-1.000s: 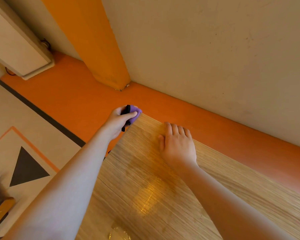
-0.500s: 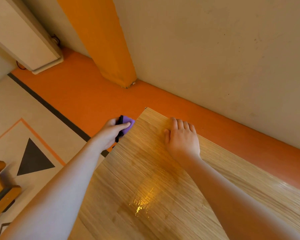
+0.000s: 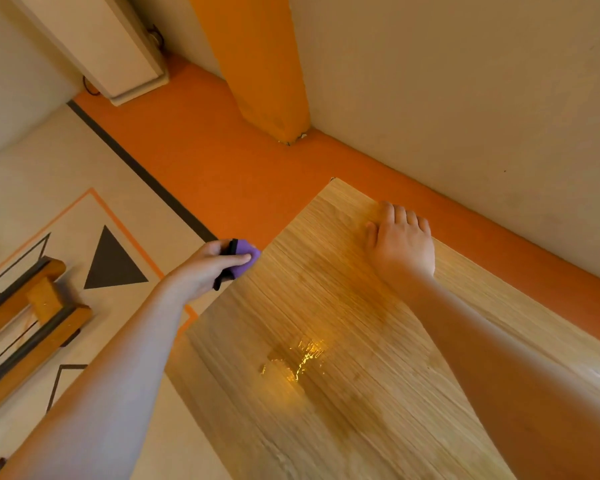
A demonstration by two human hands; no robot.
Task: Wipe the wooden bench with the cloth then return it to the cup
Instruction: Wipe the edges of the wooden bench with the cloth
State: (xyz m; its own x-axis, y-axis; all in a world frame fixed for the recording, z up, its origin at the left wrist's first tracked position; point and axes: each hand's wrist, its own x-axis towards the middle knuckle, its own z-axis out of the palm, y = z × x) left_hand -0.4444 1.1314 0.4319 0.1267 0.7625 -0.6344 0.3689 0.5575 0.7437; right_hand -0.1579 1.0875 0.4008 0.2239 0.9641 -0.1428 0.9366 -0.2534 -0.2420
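The wooden bench (image 3: 326, 306) fills the lower right, its light grain shining with a wet patch near the middle. My left hand (image 3: 208, 268) grips a purple cloth (image 3: 245, 259) with a black edge and holds it against the bench's left side edge. My right hand (image 3: 400, 249) lies flat, fingers straight, on the bench top near its far corner. No cup is in view.
An orange floor strip (image 3: 201, 161) runs along the beige wall (image 3: 465, 81) behind the bench, with an orange pillar (image 3: 257, 64) at the back. A wooden frame (image 3: 32, 306) lies on the patterned floor at left. A white unit (image 3: 111, 46) hangs top left.
My left hand has slid the cloth from the bench's far corner back along the left edge towards me. The right hand stays flat on the bench top.
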